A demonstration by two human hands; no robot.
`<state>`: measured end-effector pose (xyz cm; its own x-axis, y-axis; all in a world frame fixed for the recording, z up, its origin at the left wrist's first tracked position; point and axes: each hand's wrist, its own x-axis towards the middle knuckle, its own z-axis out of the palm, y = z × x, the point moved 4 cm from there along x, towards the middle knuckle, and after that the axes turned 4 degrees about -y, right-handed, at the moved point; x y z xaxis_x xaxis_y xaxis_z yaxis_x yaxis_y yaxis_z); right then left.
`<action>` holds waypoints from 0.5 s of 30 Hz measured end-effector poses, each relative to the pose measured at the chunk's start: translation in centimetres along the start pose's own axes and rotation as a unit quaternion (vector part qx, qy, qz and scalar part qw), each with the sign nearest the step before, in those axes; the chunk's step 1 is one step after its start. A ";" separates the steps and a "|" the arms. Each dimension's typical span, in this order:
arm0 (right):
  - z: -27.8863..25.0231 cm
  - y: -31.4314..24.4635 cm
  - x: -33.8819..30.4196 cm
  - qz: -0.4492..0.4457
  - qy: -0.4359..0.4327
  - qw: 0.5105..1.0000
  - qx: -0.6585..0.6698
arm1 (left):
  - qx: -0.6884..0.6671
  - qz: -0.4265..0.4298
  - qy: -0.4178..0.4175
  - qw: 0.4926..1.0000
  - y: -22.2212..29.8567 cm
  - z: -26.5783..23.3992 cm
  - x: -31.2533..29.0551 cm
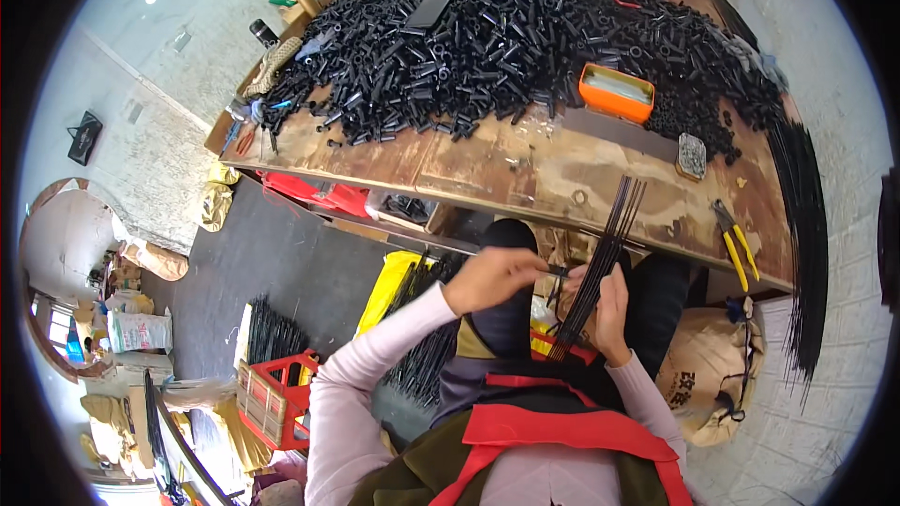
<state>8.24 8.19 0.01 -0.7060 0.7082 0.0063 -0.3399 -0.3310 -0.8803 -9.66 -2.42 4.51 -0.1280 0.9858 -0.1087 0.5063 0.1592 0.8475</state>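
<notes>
Rods (600, 262), thin and black, stand in a bundle gripped by the right hand (609, 314), whose fingers curl around the lower part of the bundle and press it against the palm. The rods run up and slightly right from that fist, their far tips fanning out over the near edge of the table (487, 164), while their lower ends stick out below the hand toward the red apron (553, 426). The left hand (492, 276) reaches in from the left, its thumb and fingertips pressed together, pinching a small black tube (559, 271) right against the bundle, just above the right hand's fingers. Whether the tube already sits on a rod I cannot tell.

On the far part of the table lies a large pile of black tubes (506, 42). An orange tray (615, 91) rests at the pile's near right edge, a small tin (691, 156) sits nearer and to the right, and yellow-handled pliers (736, 244) lie at the table's near right corner. A long sheaf of black rods (806, 225) drapes over the right end. A red crate (272, 398) stands on the floor to the left.
</notes>
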 end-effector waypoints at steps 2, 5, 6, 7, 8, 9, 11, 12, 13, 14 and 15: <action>0.3 -1.5 1.8 -0.011 -0.003 0.999 -0.047 | 0.004 -0.024 0.093 0.995 -0.3 -4.3 2.3; 0.2 -2.2 3.0 -0.001 0.007 0.999 -0.046 | 0.151 -0.008 0.237 0.960 -1.2 -11.1 8.1; -0.5 -1.4 3.0 -0.003 0.011 0.999 -0.047 | 0.173 0.025 0.281 0.944 -0.8 -13.1 10.4; -0.9 -0.8 3.1 -0.003 0.014 0.999 -0.047 | 0.195 0.056 0.323 0.924 -0.4 -14.9 12.4; -0.6 -1.0 3.2 -0.005 0.024 0.998 -0.057 | 0.288 0.096 0.350 0.886 0.1 -16.1 14.5; -0.7 -1.1 3.3 -0.003 0.027 0.998 -0.057 | 0.375 0.137 0.369 0.839 0.5 -16.8 16.6; -0.5 -0.9 3.3 0.013 0.026 0.998 -0.063 | 0.456 0.138 0.356 0.804 -0.6 -18.3 20.8; -0.5 -0.9 3.5 0.015 0.029 0.998 -0.062 | 0.530 0.144 0.341 0.763 -0.5 -18.3 22.2; -0.4 -0.9 3.8 0.022 0.026 0.997 -0.066 | 0.529 0.144 0.338 0.765 -0.7 -18.6 22.8; -0.3 -0.8 4.0 0.028 0.022 0.997 -0.070 | 0.560 0.143 0.303 0.758 -1.0 -18.7 23.3; -0.5 -0.8 4.1 0.030 0.026 0.997 -0.071 | 0.588 0.143 0.266 0.750 -0.8 -18.7 23.8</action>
<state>5.93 11.66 0.54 -0.6876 0.7228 -0.0693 -0.2046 -0.2845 -0.9366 -29.09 19.88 10.94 -0.0342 0.8772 0.4789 0.9402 0.1907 -0.2821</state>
